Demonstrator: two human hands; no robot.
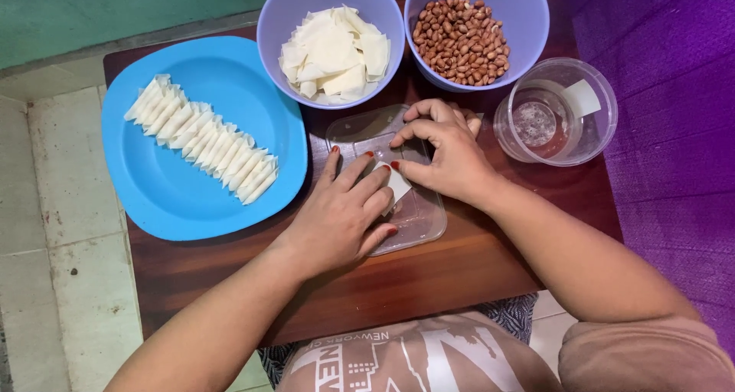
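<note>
Between both hands, small white wrapper (399, 185)

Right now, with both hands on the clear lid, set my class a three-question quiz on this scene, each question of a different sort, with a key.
1. True or false: the blue plate holds a row of folded wrappers.
2. Which bowl is nearer the clear cup: A, the bowl of peanuts, or B, the bowl of flat wrapper pieces?
3. What do the left hand and the right hand press between them on the clear lid?

Key: 1 true; 2 A; 3 a small white wrapper piece.
</note>
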